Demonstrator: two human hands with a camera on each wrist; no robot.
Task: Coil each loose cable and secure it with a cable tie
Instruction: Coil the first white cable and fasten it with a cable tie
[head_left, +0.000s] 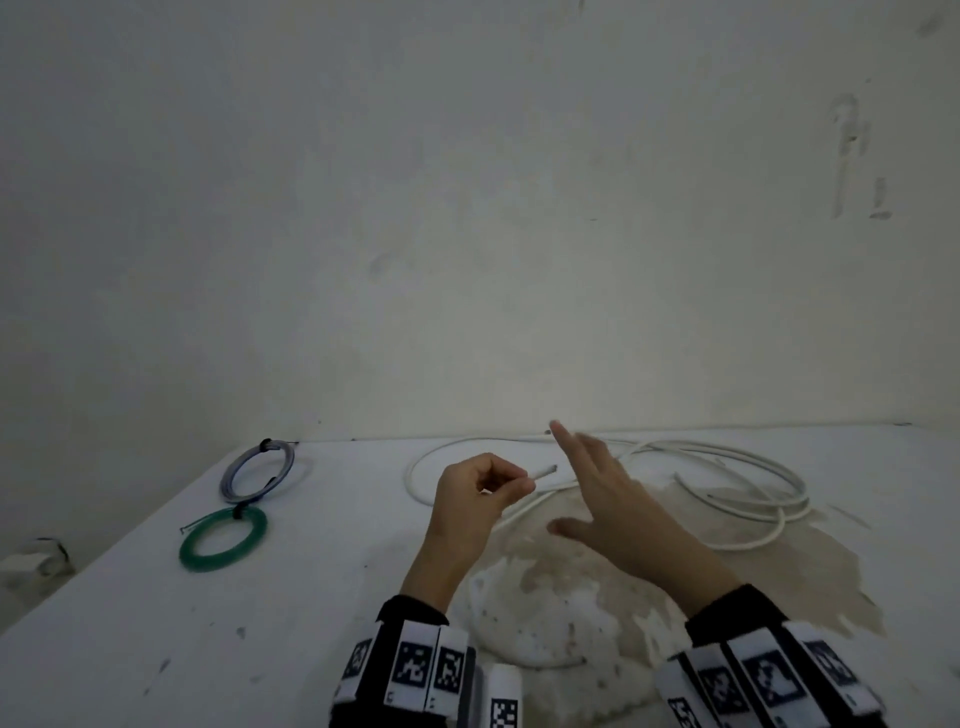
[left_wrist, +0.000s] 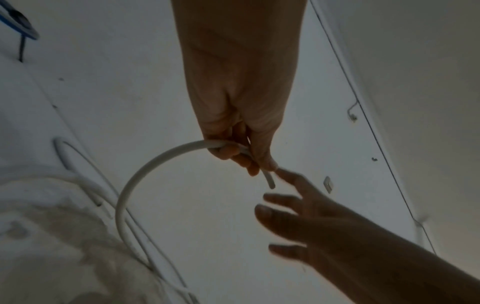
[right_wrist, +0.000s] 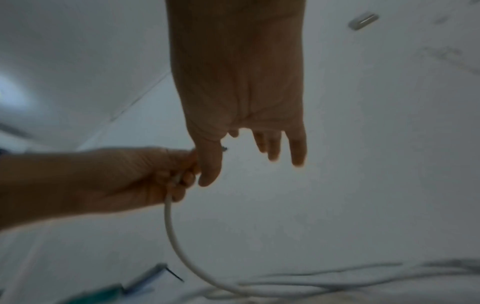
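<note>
A long white cable (head_left: 737, 467) sprawls in loose loops over the right half of the white table (head_left: 156, 623). My left hand (head_left: 480, 496) pinches the cable close to its cut end (head_left: 545, 472), which sticks out to the right. In the left wrist view the fingers (left_wrist: 233, 152) curl round the white cable (left_wrist: 145, 174), which arcs down to the table. My right hand (head_left: 602, 488) hovers just right of that end with fingers spread and holds nothing. In the right wrist view its straight fingers (right_wrist: 272, 146) hang over the table, beside the left hand (right_wrist: 155, 179) and the cable (right_wrist: 174, 236).
A green coil (head_left: 223, 539) and a blue-grey coil (head_left: 258, 470), each bound with a dark tie, lie at the table's left. A stained, peeling patch (head_left: 597, 587) covers the table in front of me. The wall (head_left: 467, 208) rises right behind the table.
</note>
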